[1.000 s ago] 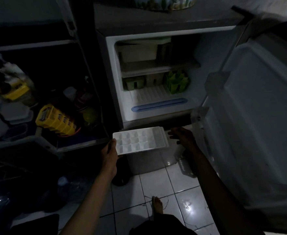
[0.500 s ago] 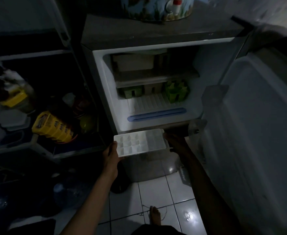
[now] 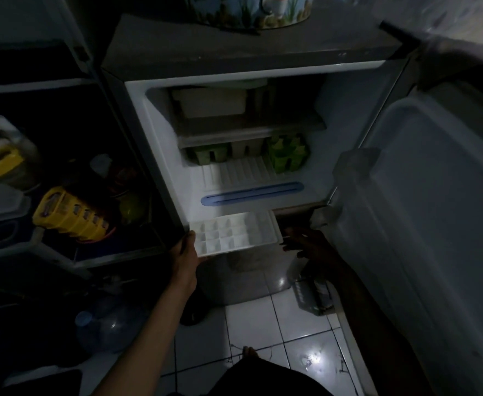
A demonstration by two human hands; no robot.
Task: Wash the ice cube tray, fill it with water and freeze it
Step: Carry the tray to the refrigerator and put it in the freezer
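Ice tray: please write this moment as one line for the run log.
tray: level, outside open freezer | left hand: grips tray's left end | right hand: open, beside tray's right end | step: not yet inside

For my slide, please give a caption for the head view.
Left hand holds white plastic ice cube tray before the open freezer compartment.

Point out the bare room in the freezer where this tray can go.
Free: the ribbed floor between the blue strip and the green moulds. Crowded: the back row of moulds and the shelf with the white box. The left hand holds the tray.
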